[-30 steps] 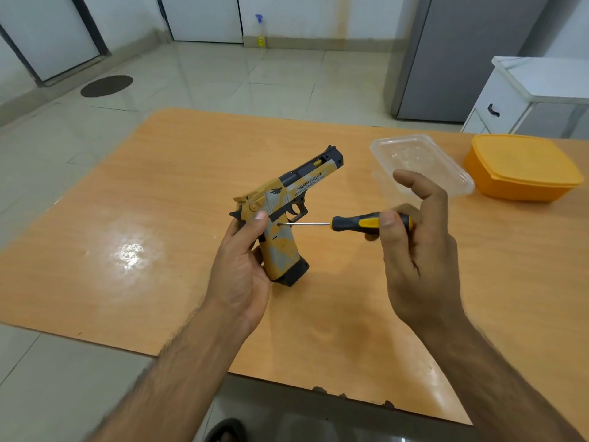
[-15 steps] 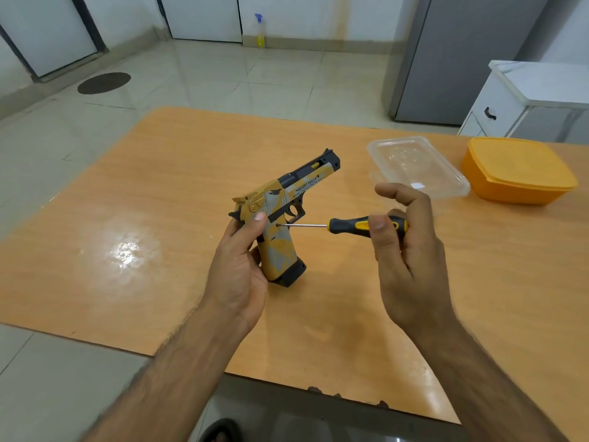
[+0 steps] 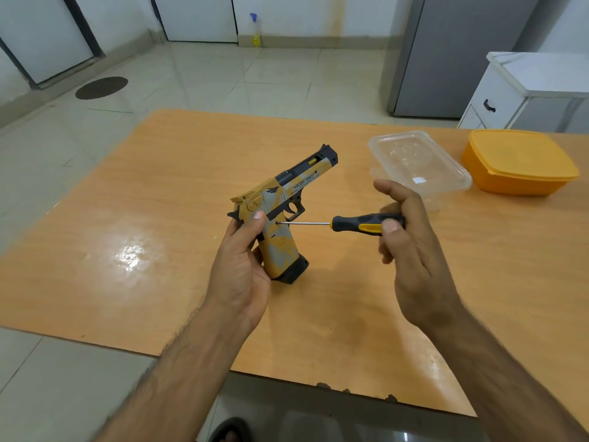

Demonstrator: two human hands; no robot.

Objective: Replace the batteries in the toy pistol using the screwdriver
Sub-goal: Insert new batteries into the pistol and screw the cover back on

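A yellow, grey and black toy pistol [image 3: 283,215] stands above the wooden table [image 3: 159,218], barrel pointing up and to the right. My left hand [image 3: 240,269] grips the back of its handle, thumb lying on the side. A black and yellow screwdriver [image 3: 360,224] lies level, its thin shaft tip touching the upper side of the pistol grip. My right hand [image 3: 411,250] pinches the screwdriver handle between thumb and fingers, forefinger raised over it.
A clear plastic container [image 3: 420,164] sits on the table behind my right hand. An orange lidded box [image 3: 518,161] stands further right. A white cabinet [image 3: 522,90] and a grey refrigerator [image 3: 452,52] stand beyond the table's far edge.
My right forefinger has curled lower over the screwdriver handle, as the fingers work round it. The pistol and my left hand stay as they were, tip still on the grip.
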